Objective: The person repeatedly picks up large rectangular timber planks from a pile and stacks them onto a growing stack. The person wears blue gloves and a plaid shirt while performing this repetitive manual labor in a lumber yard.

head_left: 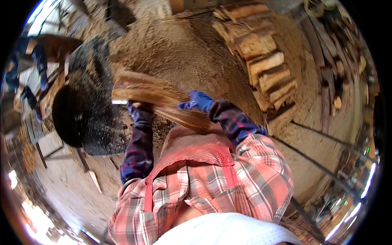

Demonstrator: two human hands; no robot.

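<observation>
A rough brown wooden board (143,89) lies slantwise in front of me, its right end close to my red apron (196,143). My left hand (140,113), in a blue glove, grips the board's near edge towards its left end; part of the fingers is hidden under the wood. Over the right half is my right hand (197,101), also gloved in blue, its thumb and fingers apart. Whether its fingertips touch the board, I cannot tell. A short bright strip (119,102) shows at the board's left end. The board is blurred.
A dark, sawdust-covered machine surface (96,90) with a black rounded part (67,116) stands at left. Sawdust (171,41) is heaped beyond the board. Split wood pieces (265,65) are stacked at right. At far left, another person's dark-sleeved arm (39,61) shows. Dark bars (318,165) cross the lower right.
</observation>
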